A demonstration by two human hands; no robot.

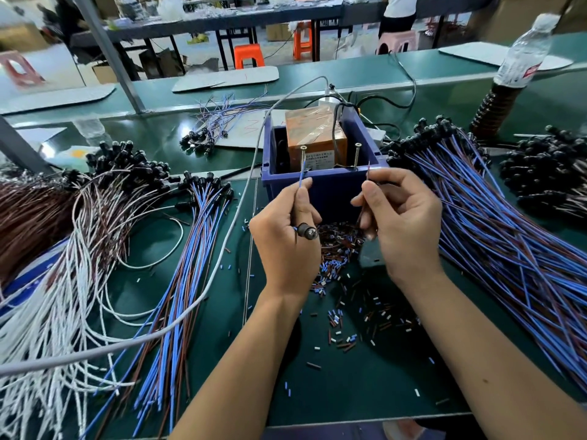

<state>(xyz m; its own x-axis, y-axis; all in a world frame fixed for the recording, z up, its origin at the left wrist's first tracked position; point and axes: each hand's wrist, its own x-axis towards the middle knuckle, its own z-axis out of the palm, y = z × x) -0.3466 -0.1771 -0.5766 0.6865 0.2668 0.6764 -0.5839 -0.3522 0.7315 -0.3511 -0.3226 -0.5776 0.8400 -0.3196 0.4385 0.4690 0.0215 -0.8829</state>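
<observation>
My left hand (287, 230) pinches a blue wire (301, 176) whose tip points up at the left screw (303, 158) on the blue box (330, 188). A small black lamp holder (307, 231) hangs against that hand's fingers. My right hand (401, 217) pinches a thin brown wire (367, 174), its tip raised close to the right screw (356, 155). An orange taped block (313, 134) sits inside the box. Both hands hover just in front of the box.
Cut insulation bits (336, 265) litter the green mat below the hands. Bundles of blue and brown wires (495, 242) lie right, more wires (178, 281) and white ones (63, 296) left. A grey cable (222, 249) crosses the mat. A water bottle (524, 52) stands far right.
</observation>
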